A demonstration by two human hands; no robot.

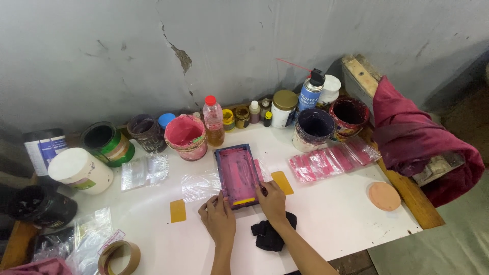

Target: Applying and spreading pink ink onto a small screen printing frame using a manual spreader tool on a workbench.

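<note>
A small printing screen [237, 174] with a dark purple frame and a pink-stained mesh lies flat near the middle of the white desk [331, 214], its long side running away from the person. Both hands sit at its near end. The left hand [219, 218] rests palm-down on the desk with fingers loosely spread, its fingertips touching the screen's near left corner — it presses rather than grips. The right hand [272, 199] is at the near right corner, fingers bent against the frame's edge; whether it pinches the frame or only steadies it cannot be told. A yellow strip shows along the near edge of the frame, between the two hands.

A clear plastic sheet [201, 185] lies partly under the screen's left side. Two yellow cards flank it: one [178, 211] on the desk left of the left hand, one [281, 182] just beside the right hand. A black cloth [270, 233] is bunched under the right wrist. Further right lie pink pieces in clear bags [331, 160] and a round peach lid [383, 196]. Behind the screen, a pink-smeared tub [186, 136] and a plastic bottle with a red cap [213, 121] stand by the wall among other paint pots.
</note>
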